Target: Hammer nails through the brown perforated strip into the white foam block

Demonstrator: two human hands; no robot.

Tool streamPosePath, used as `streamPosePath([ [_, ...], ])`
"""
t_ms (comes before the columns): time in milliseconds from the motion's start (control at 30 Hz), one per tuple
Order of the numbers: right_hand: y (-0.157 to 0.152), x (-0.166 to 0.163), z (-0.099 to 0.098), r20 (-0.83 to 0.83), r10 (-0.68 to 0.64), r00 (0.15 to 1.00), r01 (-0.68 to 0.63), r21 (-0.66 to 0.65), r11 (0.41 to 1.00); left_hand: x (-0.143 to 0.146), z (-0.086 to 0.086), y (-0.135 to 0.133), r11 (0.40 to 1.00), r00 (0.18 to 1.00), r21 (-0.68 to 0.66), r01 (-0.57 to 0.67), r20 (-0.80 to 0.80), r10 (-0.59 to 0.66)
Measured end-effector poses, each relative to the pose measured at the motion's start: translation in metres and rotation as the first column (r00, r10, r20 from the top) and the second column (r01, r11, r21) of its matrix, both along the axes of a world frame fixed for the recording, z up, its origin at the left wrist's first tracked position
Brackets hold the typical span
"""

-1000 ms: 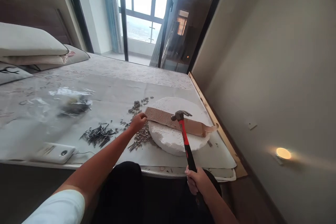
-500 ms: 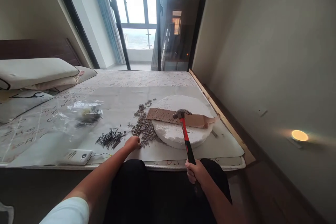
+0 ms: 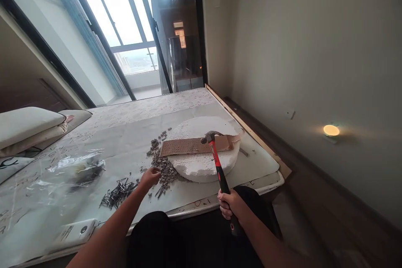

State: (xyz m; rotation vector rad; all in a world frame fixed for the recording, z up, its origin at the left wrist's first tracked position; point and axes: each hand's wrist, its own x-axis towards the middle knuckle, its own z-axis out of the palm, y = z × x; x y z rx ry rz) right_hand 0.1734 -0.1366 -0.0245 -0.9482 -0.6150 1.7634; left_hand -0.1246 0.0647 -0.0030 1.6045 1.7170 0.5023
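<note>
My right hand (image 3: 231, 208) is wrapped round the black grip of a red-handled claw hammer (image 3: 217, 166). The hammer's steel head rests over a brown perforated strip (image 3: 194, 146), which lies across a round white foam block (image 3: 204, 161). My left hand (image 3: 150, 176) reaches into a pile of small grey nails (image 3: 163, 168) beside the block. Its fingers are pinched together there; what they hold is too small to make out. Left of that hand lies a heap of longer dark nails (image 3: 117, 192).
All of this sits on a paper-covered bed (image 3: 125, 134). A clear plastic bag (image 3: 80, 169) and a white power bank (image 3: 75, 233) lie at the left, pillows (image 3: 27, 127) further back. A wall with a lit round lamp (image 3: 331, 130) stands at the right, windows behind.
My left hand drew back from the end of the brown strip to the pile of small nails. The hammer stayed over the strip. My view turned and tilted.
</note>
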Motion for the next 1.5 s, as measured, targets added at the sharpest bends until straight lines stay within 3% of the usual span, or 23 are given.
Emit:
streamPosePath([
  [67,0.001,0.001,0.002,-0.008,0.006,1.000,-0.006,0.000,1.000,0.017,0.020,0.007,0.999,0.966,-0.010,0.037,0.256,-0.033],
  [167,0.002,0.003,0.003,-0.031,0.007,0.999,-0.007,-0.013,1.000,0.051,0.044,0.018,0.994,0.881,-0.013,0.105,0.466,-0.087],
  [333,0.002,0.003,0.003,-0.064,-0.017,0.998,0.015,-0.037,0.999,0.118,0.055,0.039,0.983,0.836,0.001,0.185,0.526,-0.158],
  [533,0.004,0.009,0.006,-0.073,-0.015,0.997,0.013,-0.026,1.000,0.174,0.028,0.065,0.949,0.917,0.155,0.276,0.255,-0.308],
  [733,0.006,0.012,0.005,-0.113,-0.035,0.993,0.034,-0.014,0.999,0.182,0.004,0.073,0.900,0.940,0.291,0.326,0.004,-0.342],
  [1067,0.006,0.013,0.010,-0.100,-0.025,0.995,0.022,-0.034,0.999,0.185,0.001,0.067,0.800,0.881,0.381,0.463,-0.298,-0.368],
  [1267,0.006,0.011,0.010,-0.071,-0.036,0.997,0.033,-0.046,0.998,0.187,0.001,0.060,0.773,0.857,0.393,0.498,-0.360,-0.369],
  [1500,0.005,0.013,0.017,0.148,-0.025,0.989,0.034,-0.062,0.998,0.188,-0.009,0.050,0.756,0.863,0.442,0.482,-0.390,-0.321],
])
